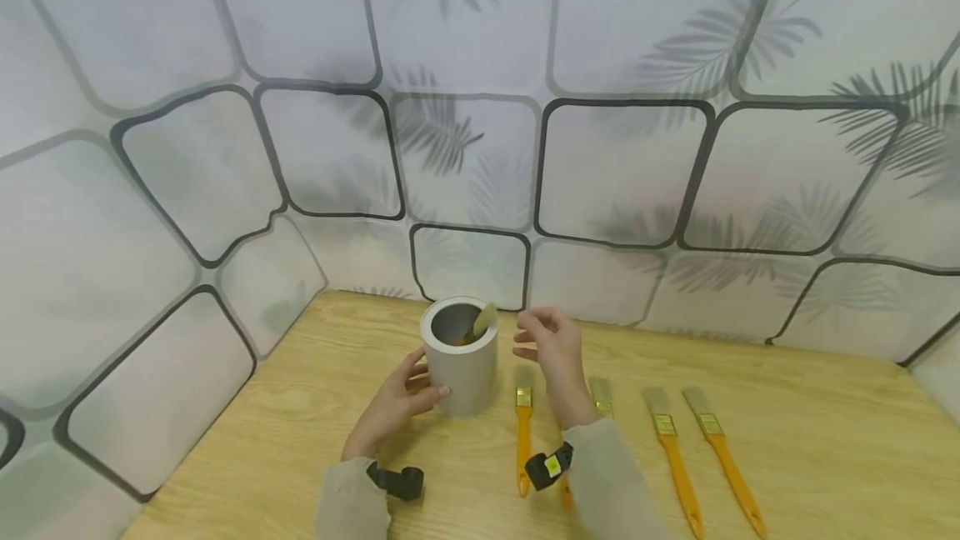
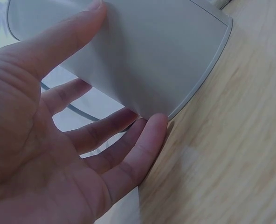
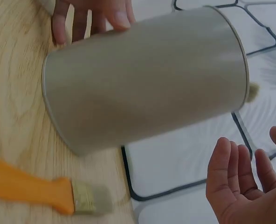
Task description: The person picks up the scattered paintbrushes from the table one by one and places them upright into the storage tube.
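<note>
A grey cylindrical container (image 1: 467, 377) stands upright on the wooden table, its mouth facing up. Inside it is a paintbrush (image 1: 485, 319), pale bristles poking above the rim and a bit of orange showing lower down. My left hand (image 1: 397, 407) holds the container's left side, thumb toward me and fingers around the far side; the left wrist view shows the fingertips against its wall (image 2: 142, 60) near the base. To the right of the rim, my right hand (image 1: 551, 348) is raised with loosely bent fingers and nothing in them. The right wrist view shows that hand (image 3: 245, 182) apart from the container.
Several orange-handled paintbrushes lie on the table (image 1: 255, 448), bristles pointing away from me: one (image 1: 523, 432) just right of the container, one (image 1: 602, 394) partly under my right forearm, two more (image 1: 675, 457) (image 1: 726, 461) farther right. A patterned wall (image 1: 465, 165) rises behind.
</note>
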Available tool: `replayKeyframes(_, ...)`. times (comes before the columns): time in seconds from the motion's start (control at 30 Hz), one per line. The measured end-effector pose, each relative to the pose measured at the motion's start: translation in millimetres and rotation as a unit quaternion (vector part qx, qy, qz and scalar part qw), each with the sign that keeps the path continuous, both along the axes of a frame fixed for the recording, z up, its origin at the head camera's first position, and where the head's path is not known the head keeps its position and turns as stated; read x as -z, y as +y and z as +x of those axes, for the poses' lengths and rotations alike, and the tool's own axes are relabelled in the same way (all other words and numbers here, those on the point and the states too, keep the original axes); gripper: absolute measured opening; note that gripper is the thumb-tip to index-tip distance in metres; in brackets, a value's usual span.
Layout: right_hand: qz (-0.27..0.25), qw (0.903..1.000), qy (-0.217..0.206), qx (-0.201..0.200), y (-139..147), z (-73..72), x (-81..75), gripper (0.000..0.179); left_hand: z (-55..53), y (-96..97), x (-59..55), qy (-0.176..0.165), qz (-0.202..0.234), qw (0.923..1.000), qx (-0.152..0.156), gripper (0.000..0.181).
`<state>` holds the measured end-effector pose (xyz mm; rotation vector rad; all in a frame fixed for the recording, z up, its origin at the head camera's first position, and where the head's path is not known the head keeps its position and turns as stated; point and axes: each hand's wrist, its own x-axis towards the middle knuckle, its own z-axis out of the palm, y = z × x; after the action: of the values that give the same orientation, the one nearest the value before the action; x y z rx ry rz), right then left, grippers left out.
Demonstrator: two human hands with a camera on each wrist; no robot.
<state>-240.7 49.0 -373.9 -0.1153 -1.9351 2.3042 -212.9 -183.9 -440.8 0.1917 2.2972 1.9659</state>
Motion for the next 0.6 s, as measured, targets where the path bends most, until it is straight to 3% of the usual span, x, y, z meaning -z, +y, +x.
replayKeyframes(0.27,0.003,0.9992,-0.038,0.014,38,2.4,4.4,0.015,-1.4,2.1,-0.7,-0.003,-0.002,1.0000,-0.009,0.077)
replayKeyframes(0.6,0.033,0.9980,-0.050,0.021,93,12.6,11.8,0.021,-1.0,2.9,-0.6,-0.001,-0.004,0.9999,-0.015,0.077)
